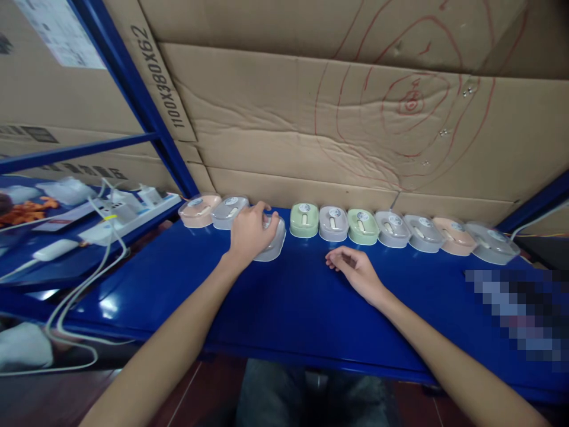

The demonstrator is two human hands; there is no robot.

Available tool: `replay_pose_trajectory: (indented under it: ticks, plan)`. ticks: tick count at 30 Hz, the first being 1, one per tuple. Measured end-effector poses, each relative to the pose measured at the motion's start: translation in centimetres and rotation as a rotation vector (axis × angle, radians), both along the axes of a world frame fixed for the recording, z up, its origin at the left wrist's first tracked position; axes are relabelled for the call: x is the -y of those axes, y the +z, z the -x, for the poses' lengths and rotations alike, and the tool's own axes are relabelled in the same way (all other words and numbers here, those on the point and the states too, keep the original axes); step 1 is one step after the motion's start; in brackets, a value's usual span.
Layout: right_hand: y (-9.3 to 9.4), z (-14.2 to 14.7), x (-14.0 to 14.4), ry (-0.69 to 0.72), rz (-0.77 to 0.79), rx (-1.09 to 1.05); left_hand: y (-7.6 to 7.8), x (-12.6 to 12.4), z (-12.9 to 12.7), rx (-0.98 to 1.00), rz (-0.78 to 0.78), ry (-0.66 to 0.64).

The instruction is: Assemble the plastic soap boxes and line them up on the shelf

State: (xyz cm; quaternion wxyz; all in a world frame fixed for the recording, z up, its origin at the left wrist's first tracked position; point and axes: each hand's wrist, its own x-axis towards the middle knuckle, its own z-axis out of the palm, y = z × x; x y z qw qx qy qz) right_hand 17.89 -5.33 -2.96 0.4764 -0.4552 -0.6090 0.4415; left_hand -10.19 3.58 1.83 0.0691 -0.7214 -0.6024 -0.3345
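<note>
One long blue shelf board (284, 308) serves as the landmark for everything shown, and it is backed by a wall of flattened cardboard (338, 118) marked with red pen rings. Behind the board's far edge a row of small lidded plastic cases (391, 228) is lined up side by side, apparently so that each lid, with its round label and slot, faces up and can be read at once. At the left end of the row a peach case (198, 210) and a grey case (228, 210) are seen touching; toward the middle two green cases (304, 219) flank a grey one, and greys and another peach run on toward the board's right end.

One grey case (272, 240) is drawn slightly forward out of the line, toward the near edge of the board, where a gap in the row is left. It is covered from above by the left hand (251, 231), whose fingers are curled over its lid in a grasp. The right hand (355, 270) is rested on the bare board in front of the green cases, fingers loosely bent and holding nothing, apparently kept idle.

Off the board's left end, a white power strip (128, 216) with plugged chargers and trailing white cables (75, 296) is laid on a neighbouring blue surface.
</note>
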Motion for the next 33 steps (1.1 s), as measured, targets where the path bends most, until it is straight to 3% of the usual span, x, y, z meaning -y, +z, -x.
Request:
replay_pose_trajectory:
  ticks: [6,10,15,17,20,23,25,29,33]
  plan:
    - [-0.2,0.1,0.0,0.012,-0.054,0.056,-1.3,-0.2,0.2,-0.218,0.076,0.028]
    - [0.0,0.5,0.7,-0.007,-0.183,0.217,-0.7,0.4,0.4,-0.17,0.144,0.053]
    - [0.6,1.3,2.3,0.004,-0.366,0.481,-0.1,0.8,0.2,-0.151,0.28,-0.026]
    - [0.7,1.4,2.7,0.01,-0.374,0.556,-0.1,1.0,-0.3,-0.164,0.332,-0.1]
    - [0.6,1.4,2.7,0.027,-0.387,0.629,-0.4,1.6,-1.4,-0.112,0.466,-0.346]
    - [0.6,1.0,2.4,0.105,-0.401,0.645,-0.7,2.2,-2.4,0.042,0.5,-0.578]
    - [0.9,0.6,2.1,0.136,-0.397,0.633,-0.9,2.5,-2.7,0.164,0.523,-0.641]
    - [1.5,-0.2,1.7,0.007,-0.357,0.517,-0.4,2.9,-2.7,0.351,0.57,-0.698]
    - [1.7,-0.7,1.2,-0.156,-0.355,0.384,0.1,3.5,-2.9,0.477,0.522,-0.944]
